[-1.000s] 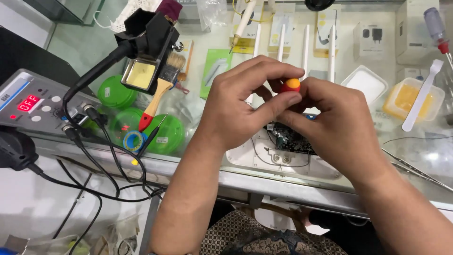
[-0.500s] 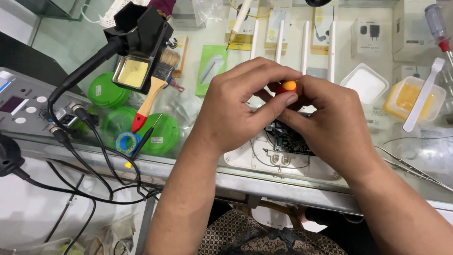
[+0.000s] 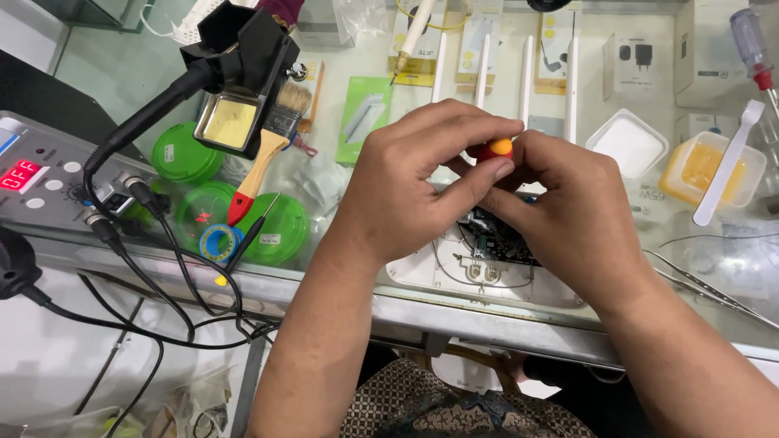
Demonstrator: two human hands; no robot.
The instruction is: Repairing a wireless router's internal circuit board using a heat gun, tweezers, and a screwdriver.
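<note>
From the head view, both hands meet over the middle of the glass worktop (image 3: 97, 73). The left hand (image 3: 406, 191) curls in from the left, thumb and fingers pinched together on the small orange-and-red tool handle (image 3: 495, 148); the right hand (image 3: 580, 219) closes on the same handle from the other side, so both grips are clamped on it. The handle sits just above an opened white device (image 3: 454, 272) with a dark circuit board (image 3: 499, 243) showing under the right hand's fingers; the tool's tip is hidden behind the hands.

To the left stands a black soldering-iron holder (image 3: 239, 69) with a yellow sponge, a black cable running down from it. A wood-handled brush (image 3: 264, 158) with a red end leans against the holder, over three green round tins (image 3: 280, 231). A small roll of blue tape (image 3: 219, 242) lies by the tins, near the worktop's front edge. Farther left is a grey station with a red lit display (image 3: 32, 174) and black cables hanging off the edge.

To the right, well apart from the hands, sit a white square tub (image 3: 629, 144) and a yellowish tub (image 3: 698, 170) with a white spatula (image 3: 730, 158) resting across it. Metal tweezers (image 3: 706, 288) lie near the right forearm. A red-and-clear screwdriver (image 3: 751, 45) lies at the top right corner. Packaged goods show under the glass.
</note>
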